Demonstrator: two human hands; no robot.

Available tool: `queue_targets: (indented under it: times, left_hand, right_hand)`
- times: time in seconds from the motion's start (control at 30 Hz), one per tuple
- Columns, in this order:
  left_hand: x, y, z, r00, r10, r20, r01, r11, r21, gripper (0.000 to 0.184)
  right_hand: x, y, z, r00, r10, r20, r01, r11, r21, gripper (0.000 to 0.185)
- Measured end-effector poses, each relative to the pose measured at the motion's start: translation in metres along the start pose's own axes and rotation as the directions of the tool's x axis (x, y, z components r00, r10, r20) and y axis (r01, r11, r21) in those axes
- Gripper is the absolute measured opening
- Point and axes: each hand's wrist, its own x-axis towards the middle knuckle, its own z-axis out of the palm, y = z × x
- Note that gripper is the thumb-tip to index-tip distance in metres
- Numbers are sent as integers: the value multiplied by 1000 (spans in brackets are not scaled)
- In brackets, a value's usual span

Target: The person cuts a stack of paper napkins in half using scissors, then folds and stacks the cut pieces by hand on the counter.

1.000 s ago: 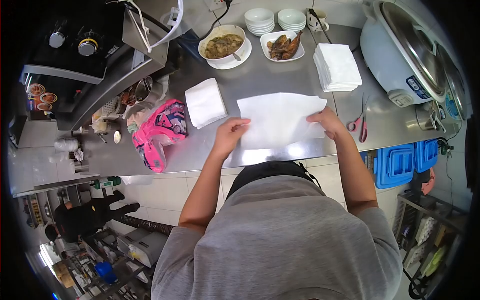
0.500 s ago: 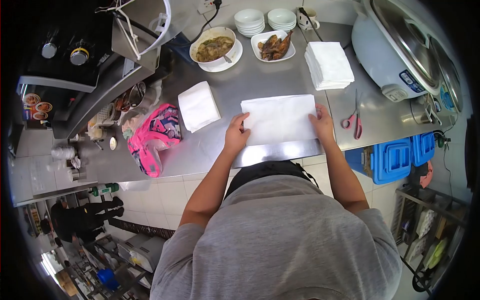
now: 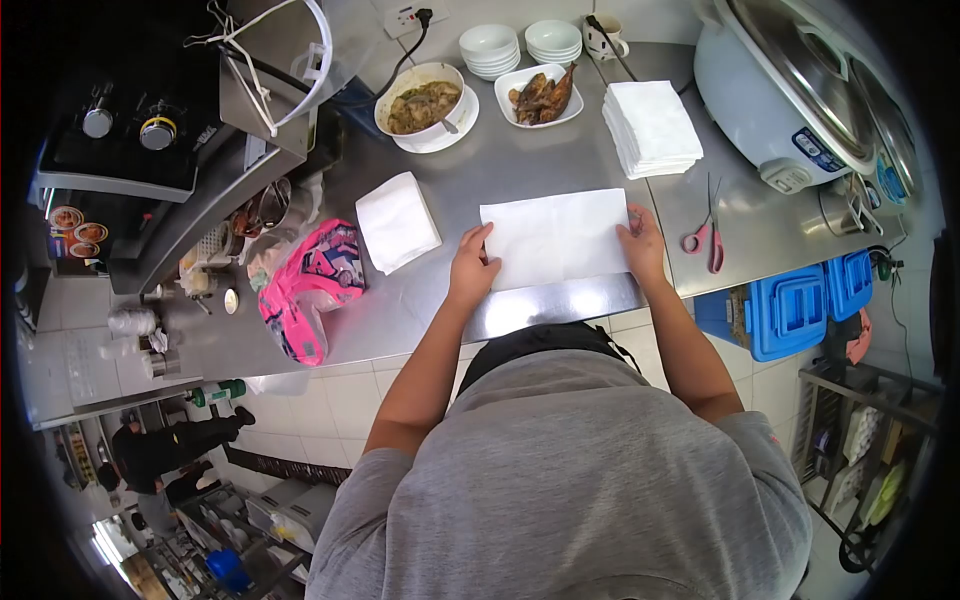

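Observation:
A white rectangular paper napkin (image 3: 558,238) lies near the front edge of the steel counter. My left hand (image 3: 472,264) grips its left edge, thumb and fingers closed on the paper. At the opposite edge, my right hand (image 3: 641,246) pinches the same napkin. To the left sits a smaller pile of white napkins (image 3: 397,222), and a taller napkin stack (image 3: 654,128) stands behind and to the right. Scissors with pink handles (image 3: 710,240) rest on the counter just right of my right hand.
Toward the wall are a bowl of stewed food (image 3: 425,105), a dish of browned meat (image 3: 541,97), stacked white bowls (image 3: 490,48) and a mug (image 3: 604,38). A large cooker (image 3: 775,110) fills the right corner. A pink bag (image 3: 312,290) lies left. One person (image 3: 170,440) is farther back.
The view has shifted slightly. Both hands keep hold of the napkin's sides, and its top edge now looks more evenly lined up, with fewer layers showing. The distant person has moved a little.

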Motion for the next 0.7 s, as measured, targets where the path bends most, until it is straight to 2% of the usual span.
queue_targets:
  times: [0.1,0.2,0.3,0.33,0.4,0.53,0.57,0.63,0.7]
  left_hand:
    - [0,0,0,1000,2,-2,-2,1000,21,63]
    - [0,4,1,1000,-12,7,11,999,40,64]
    - [-1,8,2,999,-31,9,30,998,61,64]
    - [0,8,3,999,-38,6,38,997,68,64]
    - [1,6,6,1000,-18,-5,18,995,93,65]
    - [3,14,2,1000,10,-17,-7,976,217,61]
    - [5,17,-8,994,77,-83,-50,958,284,57]
    - [8,26,-40,957,215,-194,-117,901,419,51]
    - [8,11,-75,953,234,-194,-108,858,502,45]
  right_hand:
    - [0,2,2,999,-20,-39,19,1000,-24,45]
    - [-1,-7,-1,998,-42,-38,37,991,-132,47]
    - [-5,-43,-3,998,48,-34,-56,938,-343,50]
    - [-5,-51,0,986,-166,-19,142,896,-422,52]
    - [-10,-64,12,833,-551,57,486,677,-553,55]
    - [-37,-74,47,744,-505,437,668,587,-458,61]
    - [-45,-63,52,728,-471,499,683,566,-462,63]
    - [-47,-57,55,705,-423,569,700,539,-468,66]
    - [-46,-57,54,695,-399,598,708,527,-470,67]
